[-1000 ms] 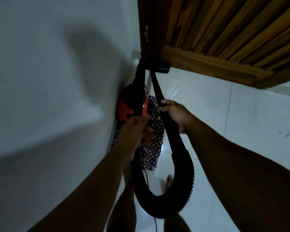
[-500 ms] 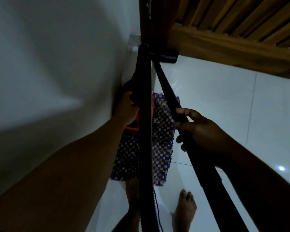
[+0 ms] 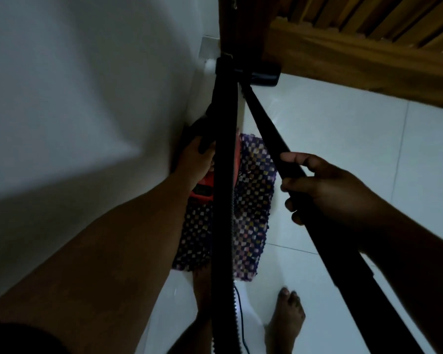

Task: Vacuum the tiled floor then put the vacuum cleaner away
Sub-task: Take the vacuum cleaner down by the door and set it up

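My left hand (image 3: pixel 196 159) is down by the white wall (image 3: pixel 74 111), its fingers curled around the black handle on top of the red vacuum cleaner (image 3: pixel 203 190), which sits tight against the wall just under my palm. My right hand (image 3: pixel 325 190) is closed around the black wand (image 3: pixel 271 139), thumb on top and fingers wrapped beneath, about halfway along its length. Ahead of that hand the wand slopes away and down to the floor head (image 3: pixel 262 75), a dark flat piece that lies on the tiled floor (image 3: pixel 343 139) against the bottom edge of the wooden slatted door (image 3: pixel 343 42). Behind my right hand the wand widens and runs out of the lower right corner of the view.

Between my two hands the ribbed black hose (image 3: pixel 223 200) stands almost straight up and down, from near the floor head to the bottom edge of the picture, and it hides part of the vacuum's body. Under the vacuum and to the right of my left hand lies a small checked mat (image 3: pixel 251 200), purple with pale squares. Nearer to me, my bare right foot (image 3: pixel 287 320) stands on the tile, and a thin cord (image 3: pixel 241 315) trails beside the hose. The light is dim, so finer details are lost.
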